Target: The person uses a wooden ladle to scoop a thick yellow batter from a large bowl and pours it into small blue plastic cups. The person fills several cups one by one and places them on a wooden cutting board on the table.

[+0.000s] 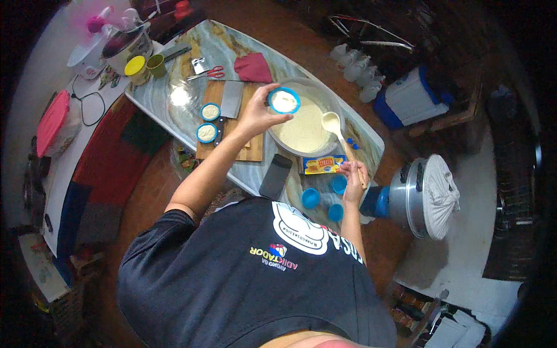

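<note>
My left hand (261, 111) holds a small blue cup of pale batter (283, 100) by its sides, over the left rim of a large metal basin (300, 126) of pale yellow batter. In my right hand (354, 174) is the wooden handle of a ladle (331, 122), whose pale bowl is above the basin's right side. Two filled blue cups (210, 112) (207, 132) sit at the left of a wooden cutting board (252, 148), beside a cleaver (232, 99). Several blue cups (310, 198) stand near my right forearm, below a yellow and blue cheese box (324, 165).
A dark phone-like slab (276, 176) lies near the table edge. Red-handled scissors (211, 73) and a red cloth (253, 67) lie at the back of the marble-patterned table (174, 117). A large metal pot with a cloth-wrapped lid (439, 198) stands at right.
</note>
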The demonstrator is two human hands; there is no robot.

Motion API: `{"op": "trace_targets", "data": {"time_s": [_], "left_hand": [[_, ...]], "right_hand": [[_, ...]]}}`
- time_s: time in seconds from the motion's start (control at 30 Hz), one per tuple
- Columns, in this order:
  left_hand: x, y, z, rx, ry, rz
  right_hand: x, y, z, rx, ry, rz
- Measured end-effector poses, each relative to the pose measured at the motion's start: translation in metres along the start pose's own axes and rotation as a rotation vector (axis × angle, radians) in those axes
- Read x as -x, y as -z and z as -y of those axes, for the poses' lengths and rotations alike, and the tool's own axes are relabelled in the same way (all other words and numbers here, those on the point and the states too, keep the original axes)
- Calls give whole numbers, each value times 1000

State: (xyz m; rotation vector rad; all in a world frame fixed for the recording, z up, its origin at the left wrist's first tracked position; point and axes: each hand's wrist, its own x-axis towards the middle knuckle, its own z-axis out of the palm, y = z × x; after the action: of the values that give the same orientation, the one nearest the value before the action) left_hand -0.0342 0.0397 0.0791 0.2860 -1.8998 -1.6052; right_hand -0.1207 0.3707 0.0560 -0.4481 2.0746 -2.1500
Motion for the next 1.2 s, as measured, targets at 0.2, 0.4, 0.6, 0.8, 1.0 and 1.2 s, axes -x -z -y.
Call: {"op": "trace_targets", "data": {"time_s": [0.2,0.4,0.6,0.8,1.0,1.2], "left_hand": [[3,111,59,-170,108,-168],[-14,194,148,-239,221,-284],[-28,219,207,-275,334,-228],[-32,213,227,-383,401,-37],[-40,228,234,-193,453,121],[-38,278,271,-736,269,-170]], "right_hand": [[15,-1,-17,-108,-68,-56],[20,-6,-17,-45,-138,-54],[21,-13,-7,62,-144,-54],[26,-21,-1,105,-147,-74],[24,-28,0,238,-181,-132],[-4,-40,4,162,-113,63]]}}
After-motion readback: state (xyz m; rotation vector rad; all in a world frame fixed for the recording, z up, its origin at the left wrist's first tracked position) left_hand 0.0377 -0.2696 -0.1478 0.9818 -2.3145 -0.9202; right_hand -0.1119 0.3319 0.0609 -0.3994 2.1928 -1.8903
